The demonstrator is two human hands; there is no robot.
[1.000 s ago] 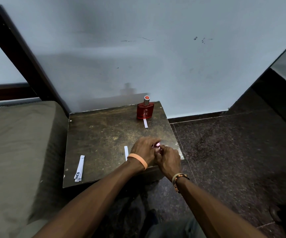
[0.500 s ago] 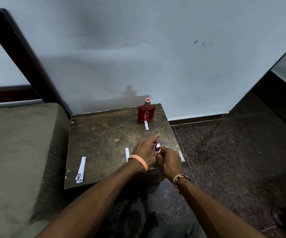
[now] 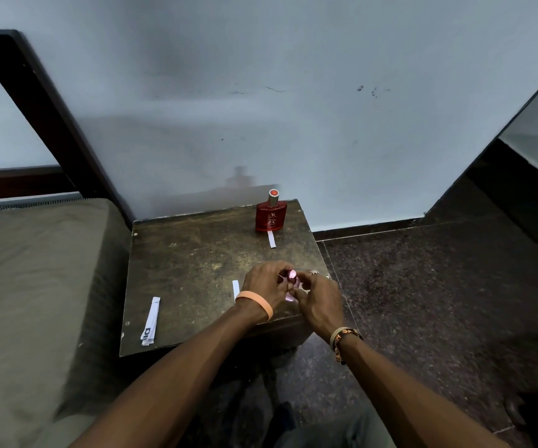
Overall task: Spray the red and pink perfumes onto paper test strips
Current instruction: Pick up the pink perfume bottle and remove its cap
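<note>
Both hands are bunched together at the near right part of the table (image 3: 190, 260), wrapped round the pink perfume (image 3: 291, 277). The left hand (image 3: 266, 282) has its grip curled in on the bottle's left side, fingers up by the shiny pink cap, and the right hand (image 3: 321, 302) has its grip curled on the right side, so the bottle is pinched between the two. You only see the cap and a sliver of pink glass; the rest is hidden behind fingers. I can't tell if it sits on the table or is lifted a bit. The red perfume (image 3: 271, 216) stands upright at the far right corner near the wall, with a white test strip (image 3: 272, 239) lying flat just in front of it. Another strip (image 3: 235, 288) lies just left of the left hand, partly hidden by the wrist. A small bundle of strips (image 3: 150, 321) lies near the front left edge, well apart from everything. There's an orange wristband (image 3: 256, 302) on the left wrist, a patterned bracelet (image 3: 345, 342) on the right, a bed (image 3: 35, 286) to the left and dark floor (image 3: 439, 286) to the right.
</note>
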